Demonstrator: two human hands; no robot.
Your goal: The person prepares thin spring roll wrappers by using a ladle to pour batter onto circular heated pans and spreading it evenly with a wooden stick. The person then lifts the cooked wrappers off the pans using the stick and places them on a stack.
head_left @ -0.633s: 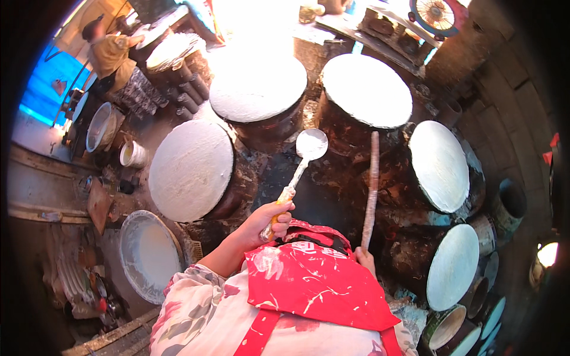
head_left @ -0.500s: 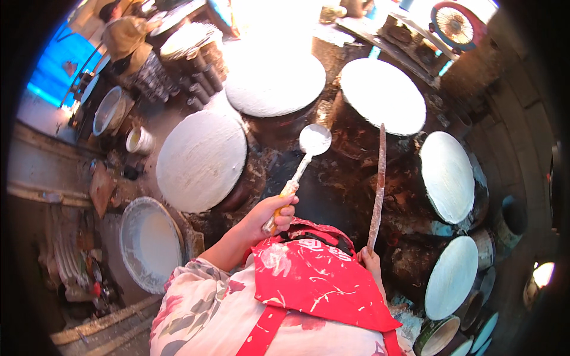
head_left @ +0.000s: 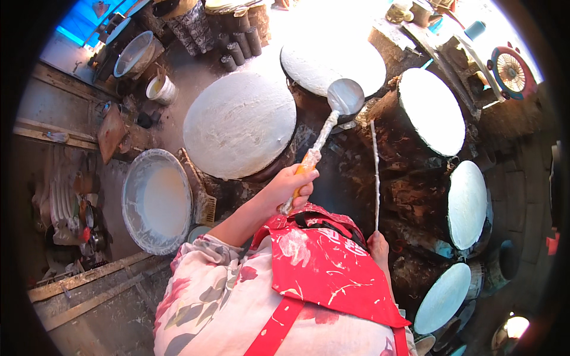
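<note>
My left hand is closed around the orange handle of a white-coated ladle, its round bowl tilted up at the near edge of a broad white round top. A second such round top lies just left of the ladle. My right hand grips the lower end of a long, thin, whitish stick, which points away from me. Right of the stick are more white round tops, the farthest standing on a dark drum-like base. What covers these tops cannot be made out exactly.
A large basin of white liquid stands at my left, near a yellowish basket. Farther off are a white bucket, dark cylinders and a fan. More round tops line the right side.
The view has turned and shifted left, so the scene sits farther right. The ladle bowl has moved from the gap between the tops to the far top's edge. The stick now appears edge-on and thinner.
</note>
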